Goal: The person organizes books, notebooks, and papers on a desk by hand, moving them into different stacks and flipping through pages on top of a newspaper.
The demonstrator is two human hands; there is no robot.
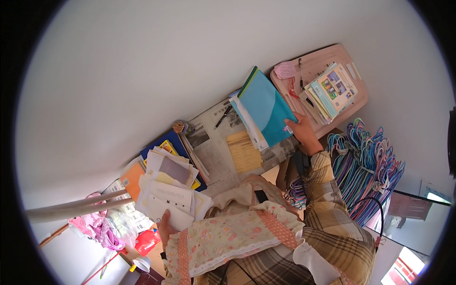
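My right hand (304, 134) grips the lower right edge of a teal plastic folder (273, 111), which is tilted over the newspaper-covered table. White sheets (250, 124) stick out along the folder's left side. My left hand (165, 227) holds the near edge of a loose stack of papers and booklets (172, 192), its thumb on the top white one. The other fingers of that hand are hidden beneath. Under this stack lie a dark blue folder (153, 143) and some yellow-edged items. A yellowed sheet of paper (243, 153) rests on the newspaper (207, 147) between my hands.
A pink plastic lid (354, 102) at the far right bears a pile of books (335, 90) and a pink cloth item (285, 70). Bundled coloured hangers (363, 166) crowd the right side. A black pen (223, 117) and a pencil holder (183, 127) stand near the wall.
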